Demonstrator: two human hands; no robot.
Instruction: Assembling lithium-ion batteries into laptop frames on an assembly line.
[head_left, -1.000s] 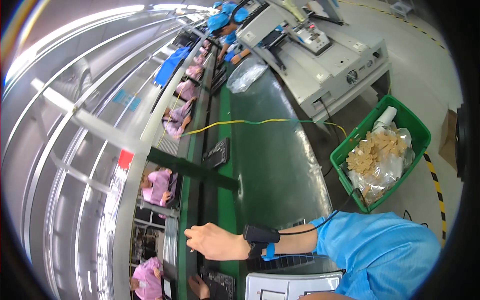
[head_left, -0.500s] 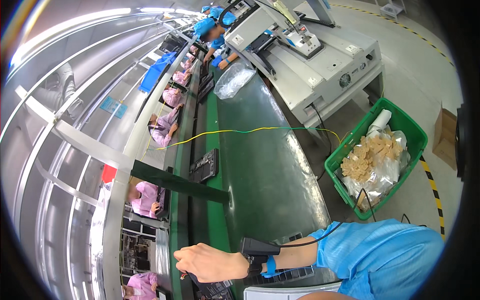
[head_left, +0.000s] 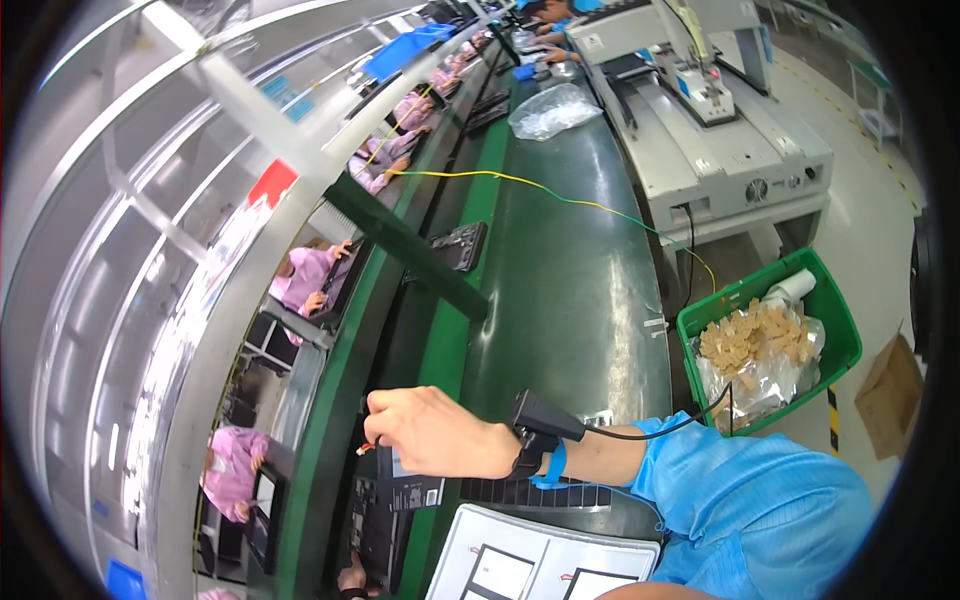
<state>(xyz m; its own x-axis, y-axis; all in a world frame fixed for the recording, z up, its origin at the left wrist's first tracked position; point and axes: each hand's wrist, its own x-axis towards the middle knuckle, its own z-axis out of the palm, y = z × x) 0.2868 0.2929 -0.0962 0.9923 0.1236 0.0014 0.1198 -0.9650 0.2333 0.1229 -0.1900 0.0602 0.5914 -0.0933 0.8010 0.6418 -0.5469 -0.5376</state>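
My right hand (head_left: 430,432), in a blue sleeve with a black device and blue band at its wrist, is closed on a flat black battery pack (head_left: 412,494). The pack carries a printed label, and a small coloured wire lead (head_left: 364,449) sticks out past the fingers. Beneath it lies an open dark laptop chassis (head_left: 378,540) with its inner boards partly showing. At the lower edge my left hand (head_left: 352,576) rests on the chassis, one finger stretched out and the others hardly visible. Where the right fingers meet the pack is hidden.
A picture sheet (head_left: 535,560) lies nearby, beside a dark slotted tray (head_left: 540,493). A green post (head_left: 415,255) rises from the green bench (head_left: 560,330). A yellow-green wire (head_left: 540,184) crosses it. At right are a green bin (head_left: 770,420) of scraps and a grey machine (head_left: 740,165).
The view has swung, so the bench sits higher and the picture sheet shows more. My right hand has lifted the battery pack, uncovering more of the chassis. My left hand has come into view.
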